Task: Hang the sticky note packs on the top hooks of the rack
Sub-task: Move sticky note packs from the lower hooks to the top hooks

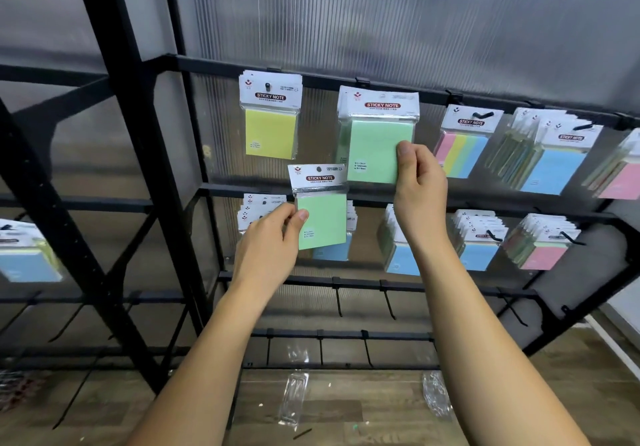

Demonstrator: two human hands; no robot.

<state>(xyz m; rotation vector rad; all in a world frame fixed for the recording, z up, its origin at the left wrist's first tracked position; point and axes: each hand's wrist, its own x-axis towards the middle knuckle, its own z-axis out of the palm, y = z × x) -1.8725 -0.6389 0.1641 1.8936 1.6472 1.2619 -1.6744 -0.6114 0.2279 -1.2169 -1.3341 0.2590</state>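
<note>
Fingers of left hand (pixel 268 248) pinching 1 green pack (pixel 320 210); right hand (pixel 419 182) pinching hung green pack (pixel 375 144).

Rack (pixel 145 155) black; packs: yellow pack (pixel 270 133), two green packs (pixel 375 149) (white headers), striped pack (pixel 462 155) pink-yellow-green-blue.

Ribbed translucent panel (pixel 415 13) stands behind the frame. Wood-grain floor (pixel 346 407) lies below. Two clear plastic wrappers on the floor: one (pixel 294 399) left of centre, one crumpled (pixel 437 398) to its right, well apart. Small dark stick (pixel 302 434) lies just below the left wrapper. Second black frame (pixel 114 155) stands at left, carrying a blue pack (pixel 26 258) on its hook. Dark reddish clutter (pixel 17 388) at lower left, too blurred to identify.
</note>
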